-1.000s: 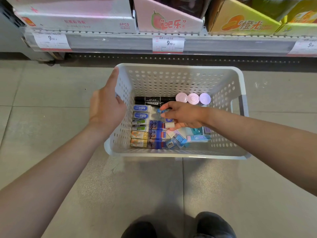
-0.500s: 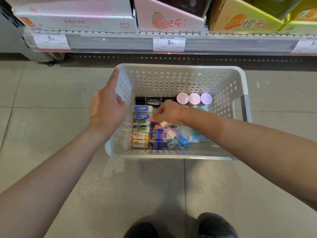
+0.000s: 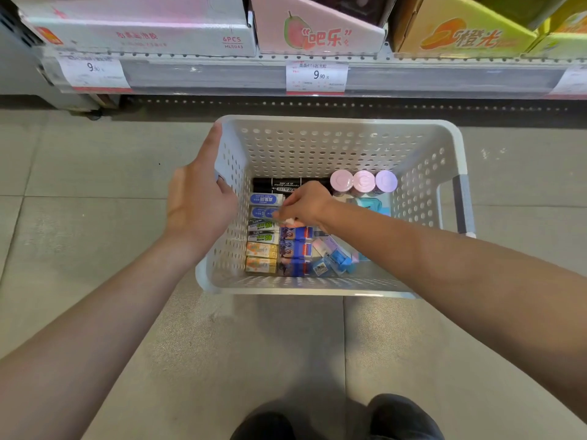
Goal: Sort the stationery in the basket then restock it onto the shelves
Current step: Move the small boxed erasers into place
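Basket (image 3: 333,144), long axis left-right, on floor (image 3: 95,185)

basket (image 3: 349,131) top open | far half of basket floor bare below back wall | erasers (image 3: 262,249) line left wall | round caps (image 3: 363,181) stand far right | right forearm (image 3: 428,249) crosses near rim

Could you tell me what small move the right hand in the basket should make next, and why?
Probably set the small white piece down beside the blue erasers. The right hand pinches it just above that neat column, while the left hand steadies the basket wall.
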